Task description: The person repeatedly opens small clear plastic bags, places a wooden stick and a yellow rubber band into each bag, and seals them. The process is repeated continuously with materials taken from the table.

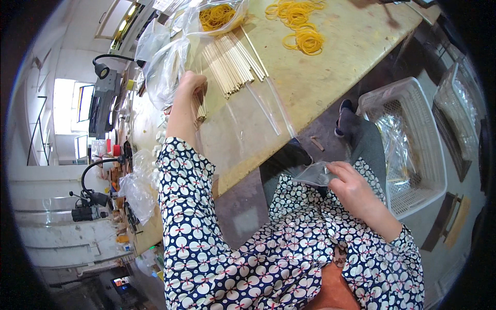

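Observation:
My left hand [191, 82] reaches over the table [361, 36] with fingers curled round some thin wooden sticks [200, 110], beside crumpled clear plastic bags [160, 72]; its fingertips are partly hidden. To its right lie a row of pale sticks [230, 64] and several narrow clear sleeves [262, 108]. At the top are yellow rubber bands, some in a bag [217, 18], others in loose piles [302, 39]. My right hand [346, 183] is closed on the edge of a clear plastic bag [315, 174] over my lap, off the table's front edge.
A white plastic basket [423, 191] holding clear packets stands on the floor at my right, with another crate [454, 103] beyond and boards [444, 222] nearby. My feet [341, 121] show below the table edge. Desk lamps [102, 68] and clutter line the left.

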Demonstrator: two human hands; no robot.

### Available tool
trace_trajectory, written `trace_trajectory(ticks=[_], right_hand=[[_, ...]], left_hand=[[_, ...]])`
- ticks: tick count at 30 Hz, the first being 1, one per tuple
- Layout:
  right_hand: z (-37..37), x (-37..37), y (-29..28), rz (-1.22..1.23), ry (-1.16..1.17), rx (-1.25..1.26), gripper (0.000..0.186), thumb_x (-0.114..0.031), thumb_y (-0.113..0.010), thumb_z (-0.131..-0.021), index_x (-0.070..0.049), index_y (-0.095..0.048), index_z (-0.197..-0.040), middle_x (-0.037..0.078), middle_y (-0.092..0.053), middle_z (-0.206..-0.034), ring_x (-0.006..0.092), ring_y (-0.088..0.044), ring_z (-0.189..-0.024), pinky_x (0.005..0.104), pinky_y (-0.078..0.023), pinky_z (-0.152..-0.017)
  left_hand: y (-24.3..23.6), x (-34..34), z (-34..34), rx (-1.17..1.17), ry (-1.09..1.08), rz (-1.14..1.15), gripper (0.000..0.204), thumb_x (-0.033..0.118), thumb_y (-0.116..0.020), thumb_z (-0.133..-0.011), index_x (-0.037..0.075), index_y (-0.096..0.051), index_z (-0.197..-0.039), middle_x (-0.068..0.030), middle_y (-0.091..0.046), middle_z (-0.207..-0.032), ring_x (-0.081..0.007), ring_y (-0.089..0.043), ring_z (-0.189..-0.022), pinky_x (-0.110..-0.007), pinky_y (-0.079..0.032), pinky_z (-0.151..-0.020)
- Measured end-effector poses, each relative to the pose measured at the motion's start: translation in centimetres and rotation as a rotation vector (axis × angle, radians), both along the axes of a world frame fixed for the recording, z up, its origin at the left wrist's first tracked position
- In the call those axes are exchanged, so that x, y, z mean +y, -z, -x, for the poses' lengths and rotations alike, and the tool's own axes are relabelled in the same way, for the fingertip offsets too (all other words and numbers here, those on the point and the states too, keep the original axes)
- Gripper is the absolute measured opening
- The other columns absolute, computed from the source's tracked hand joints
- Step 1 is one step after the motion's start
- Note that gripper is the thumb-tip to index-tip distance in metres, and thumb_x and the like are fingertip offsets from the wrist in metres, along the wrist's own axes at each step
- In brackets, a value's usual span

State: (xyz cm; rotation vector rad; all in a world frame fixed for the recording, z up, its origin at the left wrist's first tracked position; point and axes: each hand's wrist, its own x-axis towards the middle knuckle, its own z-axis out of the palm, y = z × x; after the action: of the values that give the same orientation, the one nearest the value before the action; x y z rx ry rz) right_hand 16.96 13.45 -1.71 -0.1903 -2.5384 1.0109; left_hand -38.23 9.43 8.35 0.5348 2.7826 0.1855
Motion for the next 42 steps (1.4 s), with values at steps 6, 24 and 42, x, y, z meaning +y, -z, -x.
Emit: trace_trajectory(ticks=[6,24,42], right_hand=[[-0.5,-0.4,0.7,-0.026,0.040,-0.025,0.009,-0.001,-0.064,-0.078,0.004,-0.063,-0.085,0.024,-0.065,-0.126,0.0400,-0.061,-0.123,0.0459,-0.053,-0.103],[-0.7,-1.6,0.0,-0.064,0.011,-0.017,0.010,0.000,-0.066,-0.077,0.004,-0.063,-0.086,0.023,-0.066,-0.124,0.0399,-0.062,-0.121,0.0450,-0.053,-0.101],[2.7,-0.7,-3.8,-0.171,-0.016,0.057,0.010,0.000,-0.065,-0.078,0.004,-0.061,-0.086,0.023,-0.064,-0.128,0.0384,-0.059,-0.126,0.0441,-0.052,-0.103]], left_hand=[[1.5,-2.0,4.4,-0.255,0.119,-0.289,0.019,0.018,-0.075,-0.086,0.004,-0.071,-0.074,-0.0015,-0.062,-0.061,-0.0093,-0.054,-0.051,-0.026,-0.040,-0.046],[2.7,-1.2,5.2,-0.263,0.097,-0.351,0.018,0.018,-0.081,-0.077,0.003,-0.073,-0.081,-0.0083,-0.069,-0.072,-0.0208,-0.067,-0.063,-0.035,-0.057,-0.061],[1.5,-11.4,-32.2,-0.561,0.312,-1.371,0.015,-0.004,-0.074,-0.092,0.000,-0.074,-0.107,-0.0055,-0.073,-0.097,-0.0116,-0.067,-0.088,-0.025,-0.055,-0.081]])
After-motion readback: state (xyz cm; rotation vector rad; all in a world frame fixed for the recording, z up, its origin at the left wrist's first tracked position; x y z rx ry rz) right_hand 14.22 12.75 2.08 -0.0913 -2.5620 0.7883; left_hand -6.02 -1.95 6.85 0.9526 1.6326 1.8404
